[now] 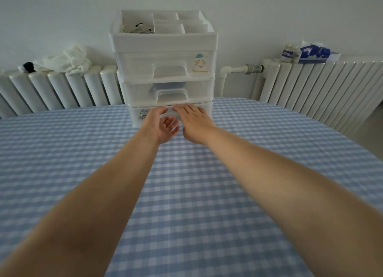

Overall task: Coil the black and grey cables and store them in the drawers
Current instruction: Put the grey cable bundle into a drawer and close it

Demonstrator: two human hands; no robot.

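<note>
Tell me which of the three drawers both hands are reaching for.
The bottom drawer, resting on the checked tablecloth; both hands are at its front, below the two handled drawers.

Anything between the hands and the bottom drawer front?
Nothing visible. Both hands, left hand palm up and right hand palm down, are already at the bottom drawer of the white drawer unit. Only bare checked tablecloth lies beneath the arms.
</note>
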